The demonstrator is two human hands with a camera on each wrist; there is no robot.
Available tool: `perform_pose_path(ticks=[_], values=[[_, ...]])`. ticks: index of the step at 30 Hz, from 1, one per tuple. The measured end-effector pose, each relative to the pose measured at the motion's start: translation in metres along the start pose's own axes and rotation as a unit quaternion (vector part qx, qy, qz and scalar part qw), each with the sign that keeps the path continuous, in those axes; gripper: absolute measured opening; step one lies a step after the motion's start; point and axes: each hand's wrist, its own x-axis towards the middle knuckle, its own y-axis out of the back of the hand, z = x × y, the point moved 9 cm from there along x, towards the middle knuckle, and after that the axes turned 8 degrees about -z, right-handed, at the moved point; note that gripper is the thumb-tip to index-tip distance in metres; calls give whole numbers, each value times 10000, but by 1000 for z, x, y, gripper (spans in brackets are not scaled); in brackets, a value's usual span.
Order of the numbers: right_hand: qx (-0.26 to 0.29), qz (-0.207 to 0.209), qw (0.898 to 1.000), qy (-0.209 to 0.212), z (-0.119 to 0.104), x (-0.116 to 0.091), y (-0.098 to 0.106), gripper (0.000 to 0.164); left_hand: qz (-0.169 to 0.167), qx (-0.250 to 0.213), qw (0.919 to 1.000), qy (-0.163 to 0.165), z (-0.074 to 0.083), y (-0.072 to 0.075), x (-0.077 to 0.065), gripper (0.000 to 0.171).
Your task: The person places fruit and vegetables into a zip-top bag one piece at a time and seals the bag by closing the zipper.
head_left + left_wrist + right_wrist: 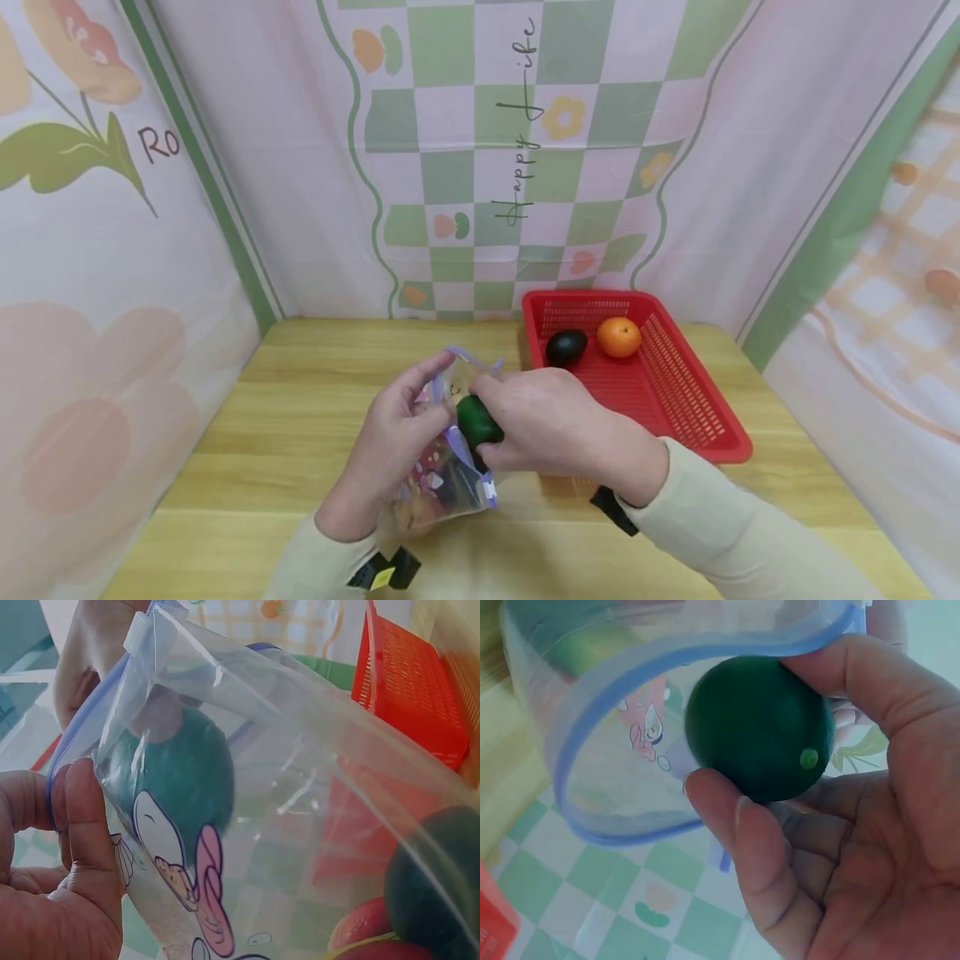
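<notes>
In the head view my left hand [393, 442] pinches the rim of a clear zip bag [468, 493] with a purple-blue zip edge and cartoon prints. At the bag's mouth my right hand [551, 423] grips a smooth dark green fruit [477, 420] between thumb and fingers. The right wrist view shows that green fruit [757, 727] with a pale stem spot, just at the opening. Through the plastic in the left wrist view, another dark green fruit [435, 881] and red fruit [361, 924] lie lower in the bag.
A red plastic basket [705, 392] stands right of the bag on the wooden table [255, 467]. It holds a black, avocado-shaped fruit [566, 347] and an orange [618, 337]. Printed curtains [315, 208] enclose the table at the back and sides.
</notes>
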Motion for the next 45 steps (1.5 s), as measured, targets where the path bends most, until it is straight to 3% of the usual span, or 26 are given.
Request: perform_pose_path(ticks=[6,19,33,45], values=[[-78,-479,9988,-95,-2,6,-11,30,-63,-197,9997,91,-2,-2,-1,52],[-21,-904,9952,-368,-5,16,-26,33,-37,-240,9997,90,0,-2,-1,55],[-88,-734,9941,-793,-3,21,-36,33,-68,-308,9995,68,0,-3,-1,55],[-81,-648,9954,-707,-4,18,-37,31,-7,-173,9998,16,0,-2,0,55]])
